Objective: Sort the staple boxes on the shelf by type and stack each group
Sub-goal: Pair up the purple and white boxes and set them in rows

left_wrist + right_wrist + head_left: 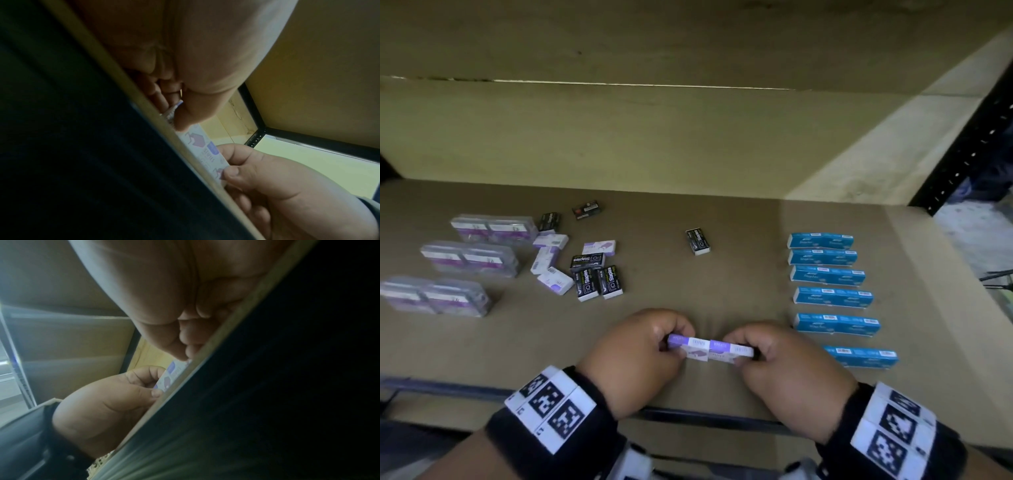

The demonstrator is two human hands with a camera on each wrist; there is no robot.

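Note:
My left hand point(671, 342) and right hand point(744, 354) pinch the two ends of a short row of purple-and-white staple boxes point(710, 349), just above the shelf's front edge. In the left wrist view my left thumb point(185, 118) presses on the purple boxes point(198, 141), and the right hand point(257, 175) grips their far end. The right wrist view shows the purple boxes point(174, 369) between my right fingertips point(191, 350) and the left hand point(115, 392). Loose purple boxes point(549, 260) and black staple boxes point(595, 274) lie mixed at centre left. One black box point(698, 242) lies alone.
Three clear-wrapped packs of purple boxes point(469, 258) line the left of the cardboard-covered shelf point(722, 274). Several blue staple boxes point(828, 275) lie in a column on the right. A black perforated shelf post point(962, 154) stands at the far right. The dark front rail point(688, 414) runs under my wrists.

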